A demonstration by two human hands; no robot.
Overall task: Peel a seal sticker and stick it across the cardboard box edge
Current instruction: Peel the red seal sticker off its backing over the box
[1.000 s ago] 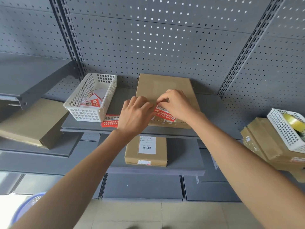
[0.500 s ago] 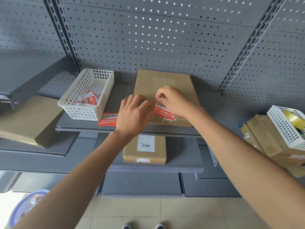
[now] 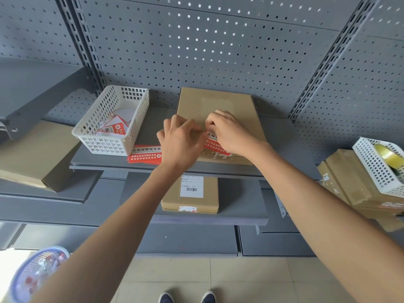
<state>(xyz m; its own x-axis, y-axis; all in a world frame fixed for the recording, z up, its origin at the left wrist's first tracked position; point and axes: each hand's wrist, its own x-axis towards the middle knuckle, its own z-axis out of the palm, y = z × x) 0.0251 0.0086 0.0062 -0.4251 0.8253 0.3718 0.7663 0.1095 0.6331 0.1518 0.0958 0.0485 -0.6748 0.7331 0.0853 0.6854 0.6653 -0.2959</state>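
left hand [image 3: 181,143] closer | right hand [image 3: 229,133] | sticker [image 3: 215,145] still pinched

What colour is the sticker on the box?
Red with white print, white strip on top; head view.

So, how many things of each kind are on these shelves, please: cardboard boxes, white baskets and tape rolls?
Cardboard boxes: 4
White baskets: 2
Tape rolls: 1
Total: 7
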